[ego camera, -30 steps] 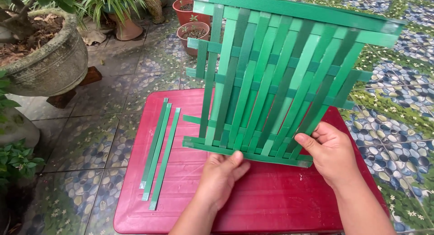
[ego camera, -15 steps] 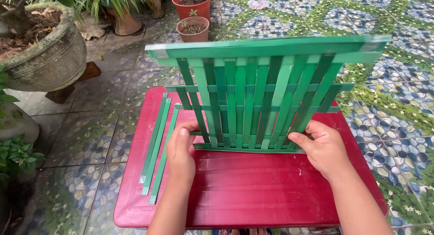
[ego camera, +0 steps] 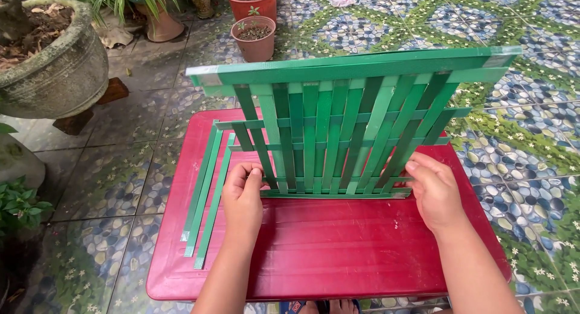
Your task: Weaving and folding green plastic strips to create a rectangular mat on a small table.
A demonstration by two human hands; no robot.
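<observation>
Far left: large stone planter (ego camera: 57, 66) on the tiled floor (ego camera: 127, 181), leafy plant (ego camera: 21, 205) below it, both well apart from the work. Two terracotta pots (ego camera: 254, 39) stand behind, up top.

Red table (ego camera: 338, 253) in the middle. On its left part lie three loose green strips (ego camera: 205, 196), long axis running away from the person, just beside the left hand's outer side and near the table's left edge.

Left hand (ego camera: 241, 196): fingers curled round the lower left corner of the woven green panel (ego camera: 344, 132), thumb in front, pinching the outermost slanted strip where it meets the bottom cross strip. Closed on the panel, not flat on the table.

The panel stands roughly upright on its bottom edge on the table, tilted slightly, its face toward the camera. Long axis runs left to right; vertical strips fan out toward a wide top bar that overhangs the table on the right. Bottom edge touches the table directly between the two hands, both about equally near.

Right hand (ego camera: 435, 196): fingers half-bent, fingertips on the lower right corner of the panel, palm down; looks like a light hold on the strip ends; full closure can't be told.

Open room: bare table in front of the panel, toward the person. Right edge of the table is close to the right wrist. Patterned pebble-look tiles (ego camera: 531, 139) beyond.
</observation>
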